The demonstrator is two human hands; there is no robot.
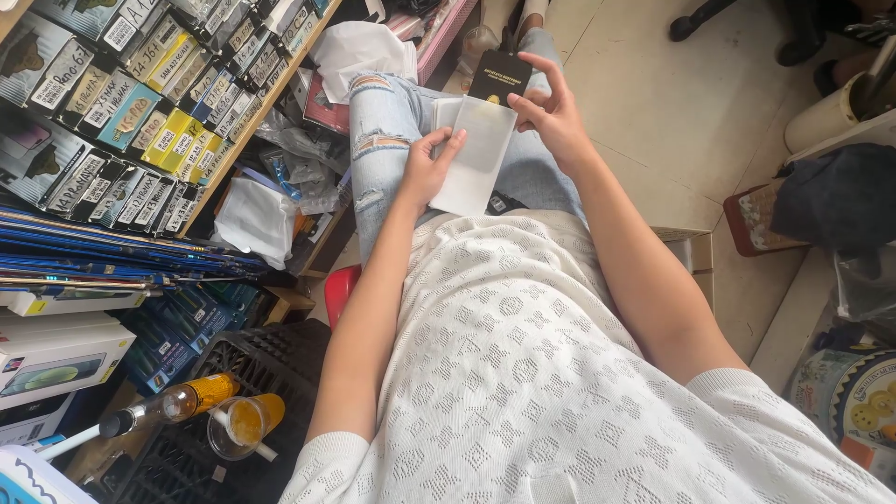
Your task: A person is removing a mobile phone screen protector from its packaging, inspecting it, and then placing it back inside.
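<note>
I sit with ripped light-blue jeans (pixel 383 121) and a white knitted shirt. My left hand (pixel 427 170) grips the lower left edge of a flat white sleeve (pixel 478 154) lying over my lap. My right hand (pixel 549 114) pinches a flat black packet (pixel 497 77) that sticks out of the sleeve's upper end, thumb and fingers on its right edge. Both hands hold the pair together above my thighs.
At the left stand shelves packed with small labelled boxes (pixel 140 103) and stacked blue packets (pixel 112 247). White plastic bags (pixel 257 219) lie below them. A bottle (pixel 173 403) and a cup of orange liquid (pixel 245 422) rest on a black crate. Another person's feet (pixel 747 23) show top right on the tiled floor.
</note>
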